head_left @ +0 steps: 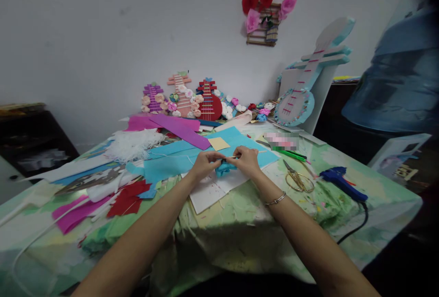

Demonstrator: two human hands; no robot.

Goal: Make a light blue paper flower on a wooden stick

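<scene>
Head view: the person's left hand and right hand meet over the middle of the surface, near its front edge. A small crumpled blue piece sits between them, just above a white board. The left grip is closed down to a fingertip pinch at the blue piece; whether it also has the end of the thin stick cannot be told. The right grip is pinched on that stick, whose other end juts out to the right. Beyond the hands lie a bright blue sheet and, on it, a pale yellow square. To the right are gold-handled scissors, a green pen and a blue glue gun; to the left, red paper and a white shredded tangle.
</scene>
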